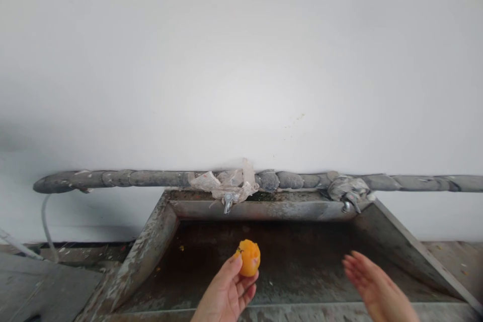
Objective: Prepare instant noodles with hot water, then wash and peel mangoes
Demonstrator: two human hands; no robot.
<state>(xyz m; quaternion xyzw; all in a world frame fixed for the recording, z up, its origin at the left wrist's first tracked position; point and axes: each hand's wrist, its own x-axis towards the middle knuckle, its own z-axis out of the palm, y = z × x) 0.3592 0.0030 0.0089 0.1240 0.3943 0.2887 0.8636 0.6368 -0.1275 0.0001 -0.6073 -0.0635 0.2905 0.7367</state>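
Over the middle of a worn metal sink, my left hand (228,289) holds a round orange fruit (249,258) between the thumb and fingers. The top of the fruit looks uneven, with a small dark bit at its left edge. To the right, my right hand (373,284) hangs above the sink (302,266) with nothing in it; its fingers are stretched out and slightly blurred. The two hands are well apart.
A wrapped pipe (143,178) runs along the white wall behind the sink. Two taps (228,203) bound with plastic wrapping stick out from it. Small orange scraps (181,248) lie in the sink. A grey hose (47,221) hangs at left.
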